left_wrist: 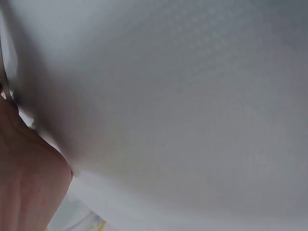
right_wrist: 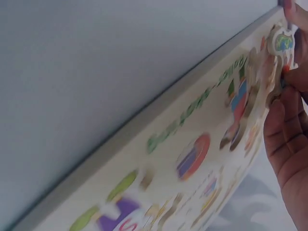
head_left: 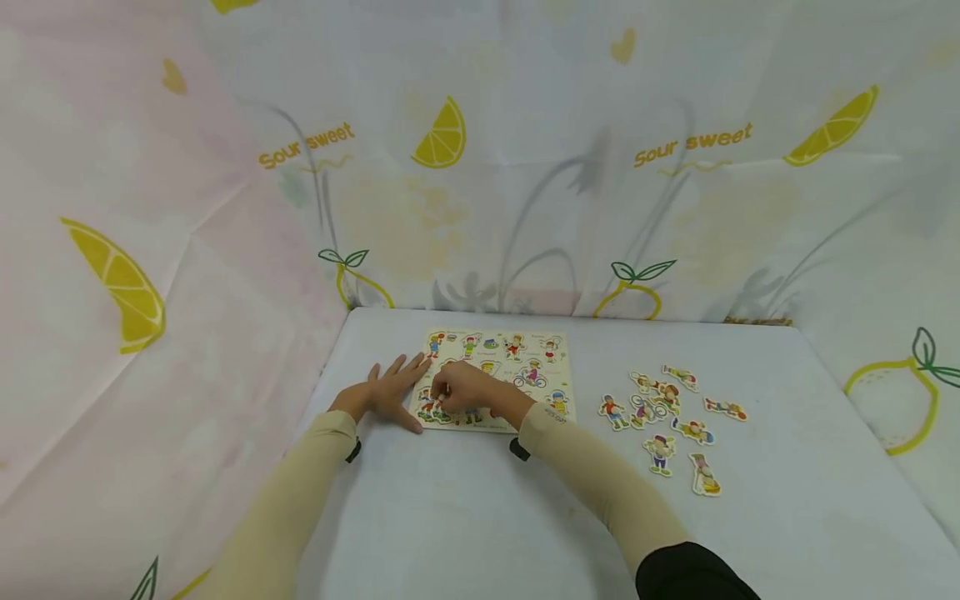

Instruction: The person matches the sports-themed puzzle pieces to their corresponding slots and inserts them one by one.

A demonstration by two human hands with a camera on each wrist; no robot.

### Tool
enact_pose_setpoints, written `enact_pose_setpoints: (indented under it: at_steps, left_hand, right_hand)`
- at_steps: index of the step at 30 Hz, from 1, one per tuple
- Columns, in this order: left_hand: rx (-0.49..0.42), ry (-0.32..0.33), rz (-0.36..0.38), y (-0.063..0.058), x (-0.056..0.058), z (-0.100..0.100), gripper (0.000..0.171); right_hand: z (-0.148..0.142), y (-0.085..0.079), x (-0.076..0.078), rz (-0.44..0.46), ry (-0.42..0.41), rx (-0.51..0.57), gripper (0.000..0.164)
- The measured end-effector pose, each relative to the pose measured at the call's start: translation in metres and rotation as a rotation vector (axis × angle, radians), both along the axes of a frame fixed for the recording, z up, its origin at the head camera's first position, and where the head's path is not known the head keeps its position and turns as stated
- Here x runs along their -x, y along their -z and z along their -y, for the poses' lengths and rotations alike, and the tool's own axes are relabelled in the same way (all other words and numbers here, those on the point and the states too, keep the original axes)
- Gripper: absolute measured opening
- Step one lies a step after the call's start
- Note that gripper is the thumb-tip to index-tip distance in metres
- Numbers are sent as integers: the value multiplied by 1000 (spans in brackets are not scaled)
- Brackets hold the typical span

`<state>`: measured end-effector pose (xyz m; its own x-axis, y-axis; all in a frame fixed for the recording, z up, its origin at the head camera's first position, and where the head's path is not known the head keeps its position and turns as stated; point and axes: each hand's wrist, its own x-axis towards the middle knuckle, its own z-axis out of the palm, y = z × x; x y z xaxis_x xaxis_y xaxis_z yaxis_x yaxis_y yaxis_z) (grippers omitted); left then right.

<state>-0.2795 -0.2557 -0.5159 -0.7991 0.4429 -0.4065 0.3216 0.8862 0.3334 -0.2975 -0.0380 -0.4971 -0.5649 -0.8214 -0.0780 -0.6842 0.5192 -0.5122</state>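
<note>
A cream wooden puzzle board (head_left: 567,379) printed with small sporting figures lies flat on the table. My left hand (head_left: 390,392) rests at the board's left edge, fingers straight and spread. Over the board's lower left part, my right hand (head_left: 467,387) has its fingers curled downward. In the right wrist view the right hand's fingers (right_wrist: 284,125) pinch a small figure-shaped puzzle piece (right_wrist: 283,42) at the board's surface. Part of that piece is hidden by the fingers. Only a bit of the left hand (left_wrist: 29,173) shows in the left wrist view.
Several loose puzzle pieces lie right of the board, among them a figure in a purple cap (head_left: 660,454) and a cyclist (head_left: 647,411). The white table (head_left: 450,508) meets a lemon-patterned cloth (head_left: 517,208) at its back and sides.
</note>
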Motion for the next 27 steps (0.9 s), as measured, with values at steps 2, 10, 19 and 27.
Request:
enact_pose_setpoints:
  at_steps: [2,10,19,27]
  left_hand:
    - [-20,-1,0,1,-1,-2,132]
    - [-47,3,23,6,-8,-11,132]
    - [37,-9,-3,16,4,0,138]
    - [33,-14,13,2,-2,-1,134]
  right_hand:
    - [6,0,-2,14,6,10,19]
    - [13,10,-7,75,97,-26,19]
    - [16,22,-4,214,336,185,13]
    - [23,27,-16,262,418,262,12]
